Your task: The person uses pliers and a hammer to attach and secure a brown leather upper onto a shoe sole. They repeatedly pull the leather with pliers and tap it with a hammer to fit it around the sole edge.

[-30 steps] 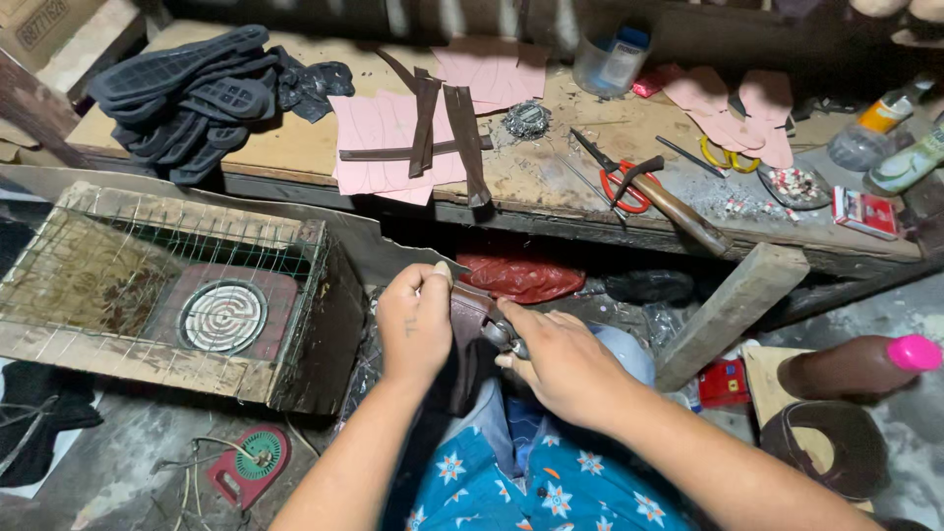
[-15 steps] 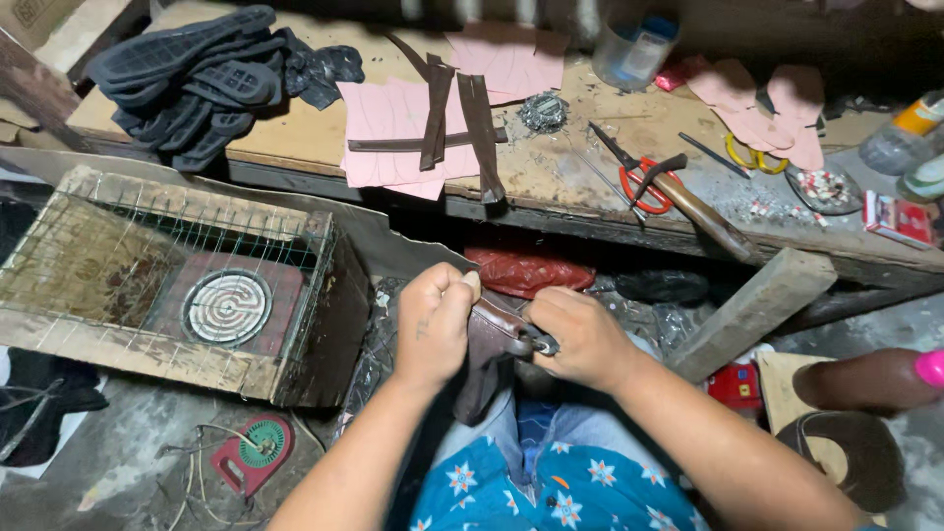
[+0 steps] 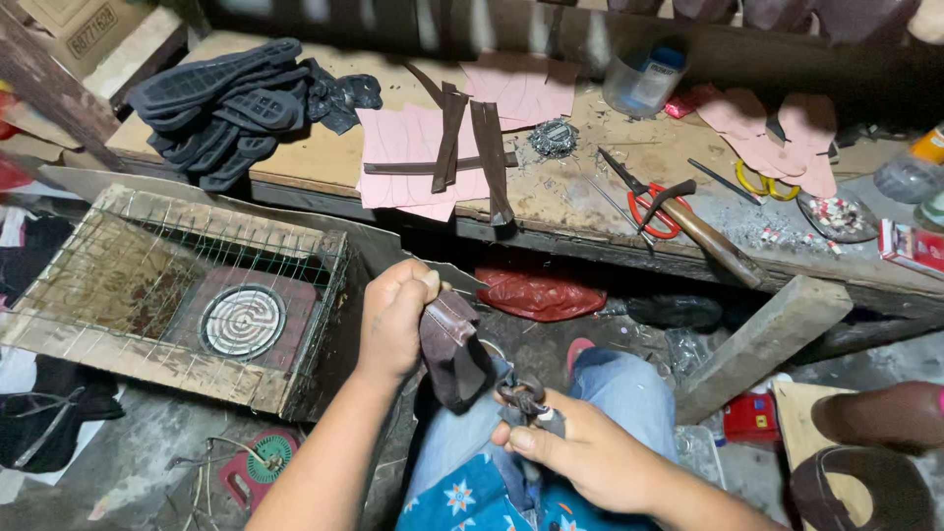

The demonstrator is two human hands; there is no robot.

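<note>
1. The dark leather piece [image 3: 454,352] hangs over the person's lap, between the two hands, bent over on itself. It looks soft and limp, light enough for a finger pinch, and likely to flop unless held taut at both ends.
2. The right hand [image 3: 590,457], nearest, is closed around a small metal tool [image 3: 526,405] that bites the lower edge of the leather.
3. The left hand [image 3: 393,320], a little farther, is closed on the upper end, thumb and fingers pinching it. The edges seem the surest places to grip; the middle would only fold.
4. To the left stands a wire-covered wooden box [image 3: 177,295] with a round coil heater [image 3: 239,321] inside.
5. Farther off, the bench [image 3: 324,157] carries pink cut sheets [image 3: 403,147] crossed by dark leather strips [image 3: 472,147], red-handled scissors [image 3: 649,202] and a hammer [image 3: 713,241].
6. At the far left lie black rubber soles [image 3: 226,98].
</note>
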